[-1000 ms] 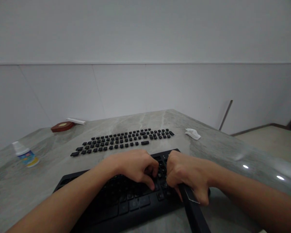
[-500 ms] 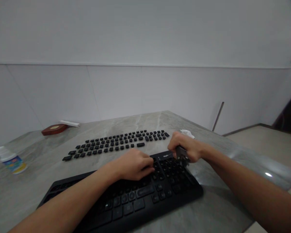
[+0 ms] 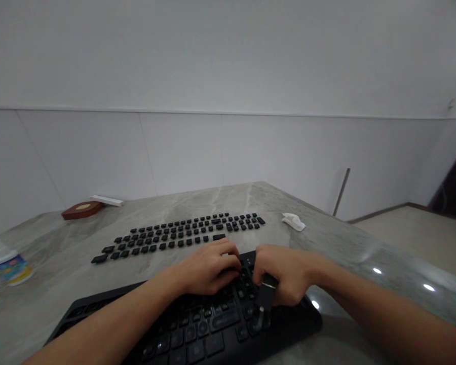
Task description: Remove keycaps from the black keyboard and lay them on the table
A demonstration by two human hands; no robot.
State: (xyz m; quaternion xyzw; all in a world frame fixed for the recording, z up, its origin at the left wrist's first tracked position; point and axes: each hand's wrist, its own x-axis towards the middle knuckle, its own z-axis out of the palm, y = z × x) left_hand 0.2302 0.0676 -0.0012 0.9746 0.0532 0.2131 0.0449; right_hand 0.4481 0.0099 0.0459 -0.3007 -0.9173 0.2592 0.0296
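A black keyboard [image 3: 228, 320] lies tilted across the near part of the table, with many keycaps gone in its upper rows and the lower keys in place. My left hand [image 3: 213, 266] rests on its upper middle, fingers bent and apart, fingertips on the keys. My right hand [image 3: 289, 274] is closed over the right part of the keyboard. From that fist a small dark tool [image 3: 266, 299] with a shiny band and a metal-looking tip points down at the keys; its exact kind cannot be made out. Both forearms hide parts of the keyboard.
Loose black keycaps [image 3: 180, 235] stand in rows behind the keyboard. A crumpled white tissue [image 3: 293, 221] lies to their right. At the left are a white bottle with a colourful label [image 3: 11, 266], a reddish-brown wooden object [image 3: 81, 210] and a white strip [image 3: 107, 201] by the wall.
My right hand has moved left and lower over the keyboard, bringing the tool with it. The tissue shows fully now. My left-hand fingers are spread more, and the view has tipped slightly.
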